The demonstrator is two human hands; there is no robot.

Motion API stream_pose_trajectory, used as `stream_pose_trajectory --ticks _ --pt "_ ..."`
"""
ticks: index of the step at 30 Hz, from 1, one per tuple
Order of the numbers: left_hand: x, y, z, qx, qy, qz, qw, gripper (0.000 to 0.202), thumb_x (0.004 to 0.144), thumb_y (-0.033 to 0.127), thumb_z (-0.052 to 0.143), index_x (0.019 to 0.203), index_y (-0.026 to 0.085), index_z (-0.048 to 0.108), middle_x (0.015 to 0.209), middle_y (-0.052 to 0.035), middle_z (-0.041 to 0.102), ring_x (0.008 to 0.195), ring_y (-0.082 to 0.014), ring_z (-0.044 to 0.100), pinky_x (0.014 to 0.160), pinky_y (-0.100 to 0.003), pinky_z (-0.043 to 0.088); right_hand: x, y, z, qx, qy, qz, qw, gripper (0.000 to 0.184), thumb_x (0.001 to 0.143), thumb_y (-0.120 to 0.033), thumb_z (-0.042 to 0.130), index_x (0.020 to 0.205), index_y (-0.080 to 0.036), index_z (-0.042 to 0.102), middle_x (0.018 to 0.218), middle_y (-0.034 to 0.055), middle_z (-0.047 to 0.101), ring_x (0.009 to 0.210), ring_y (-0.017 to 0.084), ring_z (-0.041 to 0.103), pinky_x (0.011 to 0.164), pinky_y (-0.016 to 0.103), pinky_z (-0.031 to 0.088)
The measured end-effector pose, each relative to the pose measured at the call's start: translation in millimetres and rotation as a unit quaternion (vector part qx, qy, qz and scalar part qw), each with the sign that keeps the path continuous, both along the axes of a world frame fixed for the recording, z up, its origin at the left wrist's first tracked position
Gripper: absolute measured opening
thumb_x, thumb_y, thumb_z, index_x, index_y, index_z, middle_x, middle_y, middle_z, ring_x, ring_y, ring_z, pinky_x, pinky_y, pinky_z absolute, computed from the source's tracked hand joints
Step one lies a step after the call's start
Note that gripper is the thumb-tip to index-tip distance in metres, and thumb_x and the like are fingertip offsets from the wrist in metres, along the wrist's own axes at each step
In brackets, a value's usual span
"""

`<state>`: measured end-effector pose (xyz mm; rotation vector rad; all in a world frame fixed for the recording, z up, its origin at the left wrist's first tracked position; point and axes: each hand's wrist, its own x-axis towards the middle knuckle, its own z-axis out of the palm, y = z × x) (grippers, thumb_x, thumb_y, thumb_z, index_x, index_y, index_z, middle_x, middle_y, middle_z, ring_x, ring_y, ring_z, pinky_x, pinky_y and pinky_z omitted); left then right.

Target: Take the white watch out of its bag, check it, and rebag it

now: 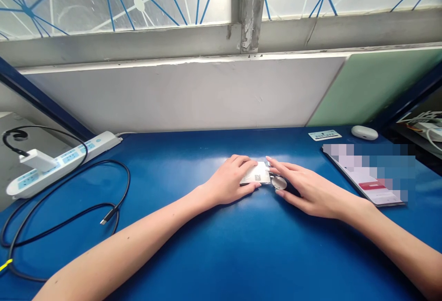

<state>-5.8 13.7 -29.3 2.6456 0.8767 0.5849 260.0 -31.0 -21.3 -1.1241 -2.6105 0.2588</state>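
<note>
A small flat white packet (pixel 260 172) with a square printed code lies on the blue tabletop (pixel 221 255) near the middle. My left hand (pixel 233 179) grips it from the left, fingers over the top edge and thumb along the bottom edge. Against the packet's right end is a round silvery disc (pixel 279 182); I cannot tell what kind of thing it is. My right hand (pixel 304 188) curves around this disc, with the thumb at its lower edge and the fingers above, their tips at the packet's right edge.
A white power strip (pixel 103 142) with a plugged-in charger (pixel 37 160) stands at left. A black cable (pixel 129 176) loops over the table there. At right lie a tablet-like device (pixel 369 186) with a lit screen, a white oval case (pixel 364 132) and a printed card (pixel 325 135).
</note>
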Motion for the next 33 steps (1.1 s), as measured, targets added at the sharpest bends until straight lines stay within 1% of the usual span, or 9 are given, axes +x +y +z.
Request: stream_pose_trajectory --ticks 2,6,9,14,20,22,25,29,33 --pt "0.1 -0.2 0.2 0.001 0.002 0.001 1.0 0.048 0.094 0.042 0.061 0.133 0.014 0.055 0.132 -0.0164 0.059 0.121 -0.0301 0.053 0.105 -0.046 0.046 4.9 1.2 2.3 -0.005 -0.012 0.005 1.0 0.069 0.097 -0.036 0.053 0.159 -0.022 0.025 0.153 0.0135 0.049 0.14 0.033 0.047 0.106 0.051 0.05" --pt "-0.1 -0.1 -0.2 0.0 0.007 0.001 1.0 0.049 0.094 0.042 0.061 0.133 0.014 0.056 0.133 -0.0172 0.058 0.12 -0.0303 0.053 0.104 -0.047 0.046 11.6 6.8 4.9 0.012 0.004 -0.032 0.999 0.049 0.097 -0.037 0.052 0.144 -0.022 0.053 0.141 0.013 0.062 0.135 0.033 0.052 0.104 0.051 0.052" --pt "-0.3 0.0 -0.3 -0.001 0.007 0.0 1.0 0.048 0.094 0.043 0.06 0.133 0.015 0.056 0.133 -0.017 0.058 0.12 -0.0306 0.054 0.104 -0.047 0.046 9.5 8.7 5.7 0.021 0.031 -0.051 0.998 0.041 0.098 -0.035 0.051 0.135 -0.021 0.059 0.133 0.0129 0.067 0.128 0.032 0.058 0.101 0.049 0.055" --pt "-0.5 -0.3 -0.3 -0.002 0.0 0.002 1.0 0.047 0.094 0.042 0.061 0.133 0.016 0.056 0.131 -0.016 0.059 0.12 -0.03 0.054 0.104 -0.046 0.047 0.4 4.0 1.5 -0.024 0.036 -0.028 0.999 0.049 0.096 -0.035 0.054 0.144 -0.022 0.05 0.139 0.013 0.062 0.129 0.031 0.058 0.101 0.048 0.055" --pt "-0.5 0.4 -3.8 0.001 -0.002 0.0 1.0 0.045 0.095 0.042 0.059 0.133 0.019 0.057 0.132 -0.0156 0.058 0.12 -0.0294 0.055 0.104 -0.046 0.047 -0.2 -0.6 -7.9 -0.09 0.081 -0.008 0.993 0.078 0.095 -0.036 0.058 0.16 -0.024 0.016 0.15 0.0169 0.052 0.135 0.032 0.053 0.105 0.051 0.051" --pt "-0.3 0.1 -2.8 0.006 0.022 0.004 1.0 0.046 0.096 0.042 0.057 0.135 0.018 0.055 0.136 -0.0162 0.057 0.13 -0.0322 0.05 0.109 -0.049 0.042 0.0 -0.4 -7.9 -0.114 0.1 -0.015 0.988 0.078 0.095 -0.037 0.057 0.16 -0.024 0.015 0.152 0.018 0.049 0.133 0.033 0.054 0.104 0.051 0.051" --pt "-0.5 -1.1 0.8 -0.001 0.095 0.0 0.995 0.054 0.098 0.045 0.053 0.144 0.016 0.047 0.151 -0.0185 0.046 0.147 -0.0385 0.029 0.116 -0.057 0.03 -1.0 1.8 -4.7 -0.139 0.127 -0.026 0.982 0.07 0.096 -0.036 0.055 0.158 -0.025 0.025 0.148 0.0173 0.054 0.127 0.031 0.061 0.099 0.047 0.056" --pt "-1.5 -2.2 2.5 -0.017 0.134 -0.005 0.991 0.061 0.101 0.049 0.046 0.151 0.017 0.037 0.16 -0.0196 0.03 0.152 -0.0372 0.02 0.117 -0.058 0.027 -1.0 8.0 -1.5 -0.048 0.13 -0.056 0.989 0.038 0.096 -0.034 0.055 0.131 -0.024 0.062 0.13 0.0126 0.068 0.123 0.031 0.063 0.099 0.046 0.055" --pt "-2.1 -1.8 0.0 -0.013 0.134 -0.007 0.991 0.06 0.101 0.048 0.045 0.152 0.017 0.036 0.161 -0.0196 0.03 0.152 -0.0368 0.02 0.118 -0.058 0.026 2.2 14.2 -6.4 0.058 0.125 -0.135 0.981 0.031 0.095 -0.033 0.054 0.122 -0.022 0.065 0.115 0.0128 0.074 0.108 0.031 0.069 0.092 0.05 0.058"
